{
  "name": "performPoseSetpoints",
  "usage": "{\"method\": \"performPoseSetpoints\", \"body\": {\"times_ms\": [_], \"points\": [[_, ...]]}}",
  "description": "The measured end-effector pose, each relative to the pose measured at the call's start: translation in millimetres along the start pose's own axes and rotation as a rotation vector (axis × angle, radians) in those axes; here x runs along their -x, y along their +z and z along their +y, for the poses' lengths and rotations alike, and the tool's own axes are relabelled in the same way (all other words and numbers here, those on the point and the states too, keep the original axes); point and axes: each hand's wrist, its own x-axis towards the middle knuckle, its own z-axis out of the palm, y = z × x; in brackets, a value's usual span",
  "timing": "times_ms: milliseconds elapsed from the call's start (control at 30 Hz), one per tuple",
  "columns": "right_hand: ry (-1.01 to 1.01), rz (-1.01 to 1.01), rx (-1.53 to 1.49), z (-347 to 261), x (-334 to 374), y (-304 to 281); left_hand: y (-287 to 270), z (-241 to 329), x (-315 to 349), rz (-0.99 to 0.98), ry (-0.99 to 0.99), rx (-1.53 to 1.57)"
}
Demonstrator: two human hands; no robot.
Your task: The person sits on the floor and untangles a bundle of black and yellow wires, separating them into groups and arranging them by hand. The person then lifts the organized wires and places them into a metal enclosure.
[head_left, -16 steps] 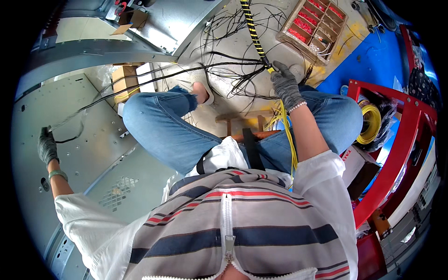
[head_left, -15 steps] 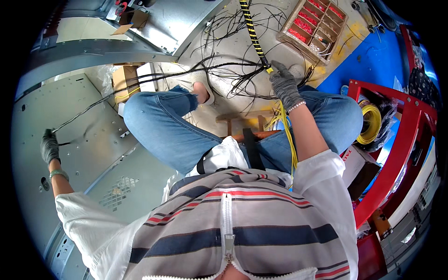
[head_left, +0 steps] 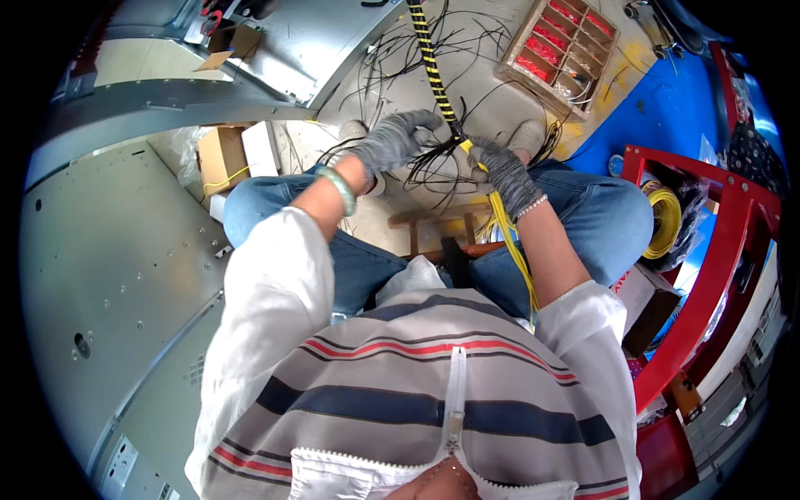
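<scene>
A cable bundle (head_left: 433, 75) wrapped in black and yellow spiral runs down from the top edge to my right hand (head_left: 502, 171). That hand, in a grey knit glove, is closed around the bundle's near end, where yellow wires (head_left: 515, 242) come out and hang toward my lap. Loose black wires (head_left: 433, 158) fan out from the same spot, between my two hands. My left hand (head_left: 392, 140), gloved alike, reaches in from the left above these wires. Its fingers are stretched toward the bundle, apart from the striped wrap, and a little blurred.
Large grey metal panels (head_left: 133, 267) stand at my left. Beyond my knees, a wooden compartment box (head_left: 546, 92) holds small red parts. A red metal frame (head_left: 708, 292) with a yellow wire coil (head_left: 662, 221) is at my right. Cardboard boxes (head_left: 222, 158) sit by the panel.
My left hand has let go of the long black wires stretched over the left panel and swung right to the bundle. The right hand keeps its hold; the striped bundle's upper part has shifted left.
</scene>
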Motion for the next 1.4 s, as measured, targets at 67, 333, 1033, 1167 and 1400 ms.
{"method": "performPoseSetpoints", "body": {"times_ms": [67,333,1033,1167,1400], "points": [[0.012,-0.047,-0.065,1,4,0,22,-24,-22,-0.123,-0.096,0.036],[-0.336,0.254,0.603,14,-7,5,22,-32,-36,-0.240,-0.071,0.204],[-0.449,0.247,0.579,12,-5,13,42,-26,-39,-0.024,0.102,-0.060],[-0.428,0.146,0.645,5,3,9,15,-51,-55,-0.319,0.029,0.455],[-0.310,0.251,0.462,3,16,24,17,-42,-69,-0.157,0.367,-0.294]]}}
